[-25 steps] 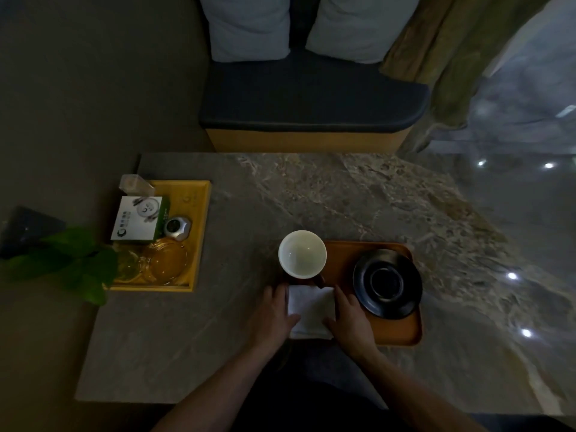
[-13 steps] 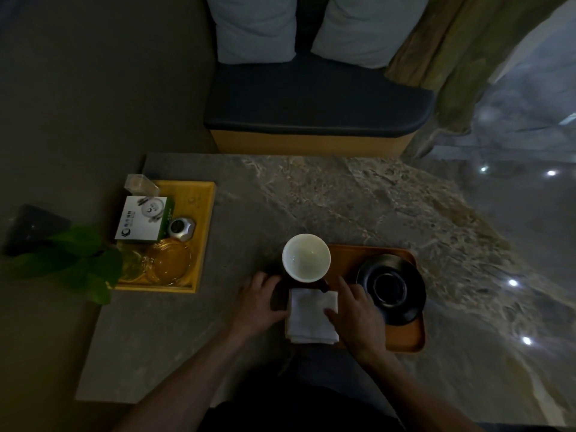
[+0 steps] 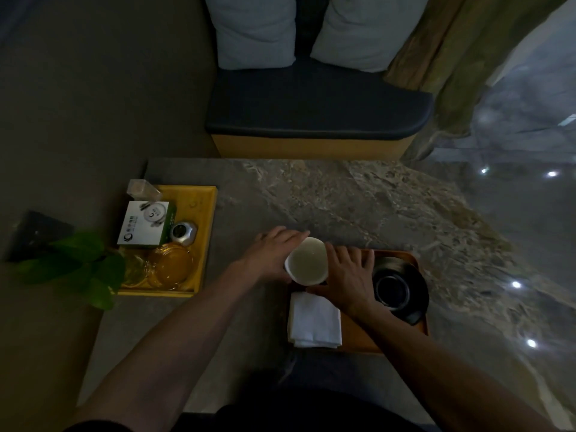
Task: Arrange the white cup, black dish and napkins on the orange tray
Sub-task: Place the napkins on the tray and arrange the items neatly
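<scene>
the table (image 3: pixel 358 207) looks like smooth stone with swirly marks. the white cup (image 3: pixel 307 265) looks smooth and a bit shiny. the black dish (image 3: pixel 402 291) is glossy. the napkins (image 3: pixel 314 321) are soft white cloth or paper, folded. the orange tray (image 3: pixel 358 338) looks like smooth wood.

White cup (image 3: pixel 307 264) upright at orange tray's (image 3: pixel 358 341) far-left corner; folded napkins (image 3: pixel 314 319) near-left; black dish (image 3: pixel 397 288) right.
</scene>
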A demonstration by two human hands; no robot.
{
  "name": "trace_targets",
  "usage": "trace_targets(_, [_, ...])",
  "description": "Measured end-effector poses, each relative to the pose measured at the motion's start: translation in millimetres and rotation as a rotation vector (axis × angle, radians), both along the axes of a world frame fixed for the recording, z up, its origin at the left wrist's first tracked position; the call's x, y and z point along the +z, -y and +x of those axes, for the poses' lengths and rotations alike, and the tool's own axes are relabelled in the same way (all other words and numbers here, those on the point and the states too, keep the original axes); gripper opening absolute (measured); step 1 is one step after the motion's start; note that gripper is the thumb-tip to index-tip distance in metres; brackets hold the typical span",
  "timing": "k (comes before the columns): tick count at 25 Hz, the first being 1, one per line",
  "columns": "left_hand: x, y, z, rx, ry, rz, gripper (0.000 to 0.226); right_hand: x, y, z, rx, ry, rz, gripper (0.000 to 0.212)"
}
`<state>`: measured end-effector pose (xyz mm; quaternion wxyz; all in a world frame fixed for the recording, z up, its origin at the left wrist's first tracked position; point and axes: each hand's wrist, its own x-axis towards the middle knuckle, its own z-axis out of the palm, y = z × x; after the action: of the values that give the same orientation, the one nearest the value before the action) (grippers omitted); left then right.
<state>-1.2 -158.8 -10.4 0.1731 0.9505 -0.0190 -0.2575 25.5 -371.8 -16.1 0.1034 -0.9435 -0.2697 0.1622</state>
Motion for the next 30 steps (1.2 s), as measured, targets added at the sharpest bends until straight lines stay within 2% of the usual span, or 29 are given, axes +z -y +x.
trace_targets(4, [-9,3,-2,0.031,0.045,-0.029,0.107,1,3,3,0.024,-0.013,0.015,0.101])
trace_targets(8, [-13,6,-11,0.099,0.066,-0.063,0.107,2,9,16,0.139,-0.028,0.045,0.100])
trace_targets(13, [-22,31,-35,0.318,0.175,-0.119,0.103,5,10,43,0.316,-0.071,-0.018,0.107])
trace_targets(16, [-27,47,-45,0.447,0.193,-0.155,0.104,6,16,46,0.341,-0.090,-0.009,0.101])
trace_targets(18, [-26,44,-44,0.431,0.187,-0.155,0.104,6,26,41,0.285,-0.053,0.054,0.088])
trace_targets(21, [-16,28,-36,0.274,0.156,-0.079,0.106,5,51,29,0.185,0.115,0.215,0.053])
trace_targets(22, [-12,22,-32,0.225,0.130,-0.050,0.106,5,56,27,0.165,0.114,0.225,0.047])
trace_targets(27, [-5,14,-15,0.159,0.034,-0.036,0.108,-1,53,21,0.131,0.023,0.175,0.034])
trace_targets(30, [-6,18,-20,0.201,0.048,-0.044,0.106,0,48,19,0.104,0.026,0.174,0.041])
